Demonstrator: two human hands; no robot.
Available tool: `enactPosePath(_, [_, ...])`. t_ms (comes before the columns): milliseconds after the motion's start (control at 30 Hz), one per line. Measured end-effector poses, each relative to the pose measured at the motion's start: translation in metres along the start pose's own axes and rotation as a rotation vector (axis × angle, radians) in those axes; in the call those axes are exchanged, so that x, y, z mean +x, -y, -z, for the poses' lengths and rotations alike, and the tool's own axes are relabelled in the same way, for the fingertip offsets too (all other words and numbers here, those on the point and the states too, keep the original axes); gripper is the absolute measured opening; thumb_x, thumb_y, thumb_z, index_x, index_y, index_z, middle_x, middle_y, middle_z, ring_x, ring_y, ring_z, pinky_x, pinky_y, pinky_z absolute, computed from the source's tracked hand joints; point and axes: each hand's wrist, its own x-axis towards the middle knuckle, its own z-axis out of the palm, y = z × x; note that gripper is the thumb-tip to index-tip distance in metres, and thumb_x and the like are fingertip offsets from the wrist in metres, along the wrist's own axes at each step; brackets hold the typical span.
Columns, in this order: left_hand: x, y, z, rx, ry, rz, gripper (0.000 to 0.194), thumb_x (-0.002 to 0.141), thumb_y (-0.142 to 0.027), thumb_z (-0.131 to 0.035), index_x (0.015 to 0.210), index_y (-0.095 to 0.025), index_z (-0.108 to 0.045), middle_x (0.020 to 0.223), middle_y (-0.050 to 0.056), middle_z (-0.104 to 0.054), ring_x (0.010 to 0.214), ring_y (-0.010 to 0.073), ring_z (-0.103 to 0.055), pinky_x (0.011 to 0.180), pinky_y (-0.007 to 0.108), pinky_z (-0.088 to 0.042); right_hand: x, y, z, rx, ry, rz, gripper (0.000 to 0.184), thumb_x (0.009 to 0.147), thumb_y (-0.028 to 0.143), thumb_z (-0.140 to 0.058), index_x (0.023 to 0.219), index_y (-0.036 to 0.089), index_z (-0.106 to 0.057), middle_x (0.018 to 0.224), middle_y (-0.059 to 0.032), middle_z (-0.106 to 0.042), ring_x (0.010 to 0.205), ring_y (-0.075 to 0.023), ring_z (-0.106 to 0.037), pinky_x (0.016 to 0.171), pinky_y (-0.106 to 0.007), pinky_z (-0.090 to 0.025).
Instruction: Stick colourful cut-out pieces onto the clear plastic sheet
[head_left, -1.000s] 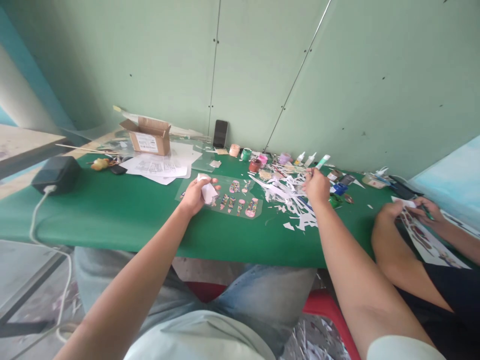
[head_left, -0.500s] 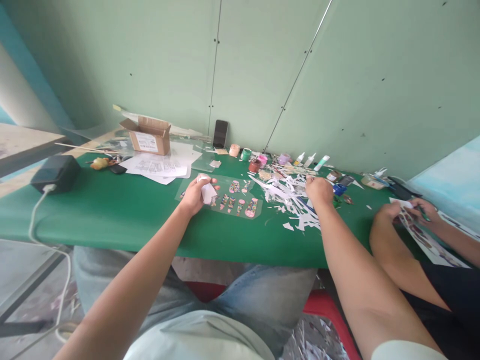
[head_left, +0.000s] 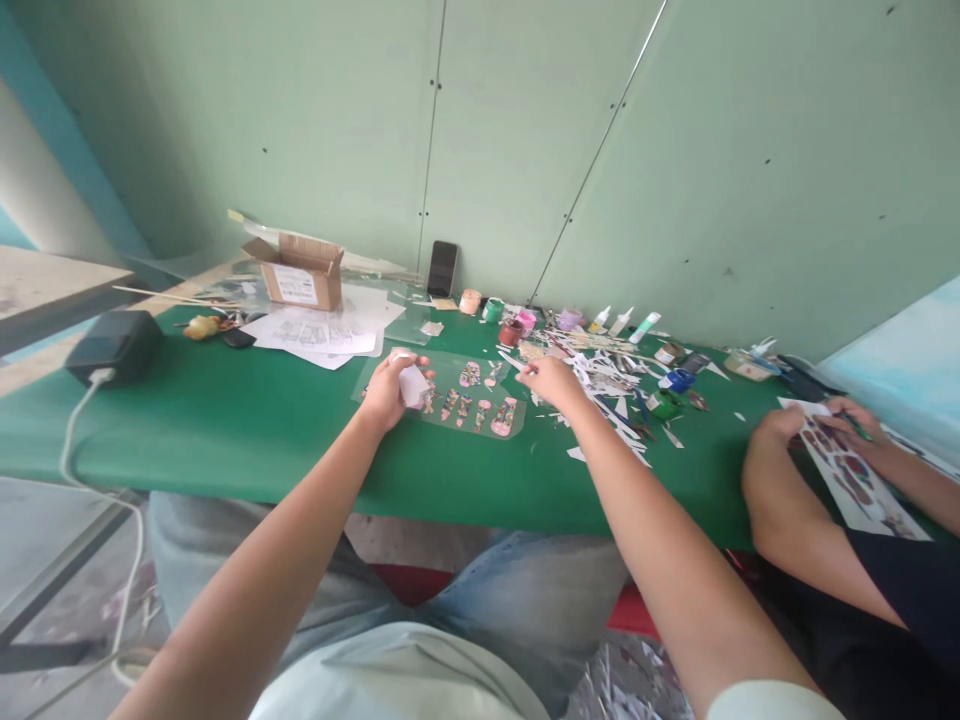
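Note:
My left hand (head_left: 386,392) is curled around a small piece of white paper (head_left: 413,386), above the left part of a clear plastic sheet (head_left: 495,428). On that sheet lie several small colourful cut-outs (head_left: 503,415), pink at their ends. My right hand (head_left: 553,381) hovers between the sheet and a heap of white paper scraps (head_left: 616,378), its fingers pinched together. A thin white strip (head_left: 511,360) shows just beyond those fingertips; whether they grip it or anything else, I cannot make out.
Paint jars (head_left: 511,331), glue bottles (head_left: 644,327) and a phone (head_left: 442,268) line the wall side. Leftward are an open cardboard box (head_left: 304,280), printed sheets (head_left: 319,335) and a black power adapter (head_left: 114,345). At right, another person's hands (head_left: 855,425) hold a printed sheet (head_left: 862,485).
My right hand has moved left from over the scraps toward the plastic sheet, uncovering the green jar. My left hand stays in place with the paper. The other person's printed sheet has shifted slightly.

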Motion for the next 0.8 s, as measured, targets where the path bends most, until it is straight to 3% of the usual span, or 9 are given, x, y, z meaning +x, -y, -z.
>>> enactPosePath(167, [0.000,0.002,0.003,0.019,-0.039,0.014,0.020,0.065,-0.019,-0.068,0.077,-0.018,-0.052,0.075,0.001,-0.068,0.057,0.0156,-0.066,0.036,0.020,-0.044,0.001,0.036,-0.023,-0.009,0.141,-0.022,0.014,0.079,0.033,-0.067,0.074,0.021,-0.071,0.078,-0.0046,-0.072,0.073,-0.0177,-0.065,0.063,-0.024,-0.042])
enactPosePath(433, [0.000,0.004,0.004,0.022,-0.050,0.022,0.022,0.062,-0.020,-0.068,0.076,-0.018,-0.051,0.072,0.001,-0.068,0.053,0.0157,-0.065,0.032,0.019,-0.040,0.006,0.041,-0.031,-0.042,0.113,-0.044,0.016,0.081,0.025,-0.060,0.089,0.016,-0.071,0.089,-0.0115,-0.073,0.085,-0.0204,-0.067,0.067,-0.024,-0.043])
enactPosePath(633, [0.001,0.005,0.004,0.044,-0.043,0.016,0.025,0.061,-0.022,-0.069,0.075,-0.019,-0.048,0.071,0.002,-0.067,0.053,0.0172,-0.065,0.031,0.019,-0.038,0.004,0.049,-0.035,-0.019,0.088,-0.022,0.018,0.083,0.027,-0.055,0.088,0.018,-0.070,0.093,-0.0105,-0.073,0.089,-0.0212,-0.067,0.069,-0.024,-0.044])
enactPosePath(800, [0.001,0.005,0.004,0.069,-0.047,0.025,0.025,0.060,-0.023,-0.069,0.074,-0.019,-0.048,0.073,0.002,-0.068,0.053,0.0173,-0.065,0.031,0.020,-0.039,0.012,0.055,-0.036,-0.011,0.134,-0.049,0.012,0.077,0.024,-0.064,0.083,0.015,-0.069,0.085,-0.0118,-0.072,0.082,-0.0212,-0.068,0.065,-0.024,-0.043])
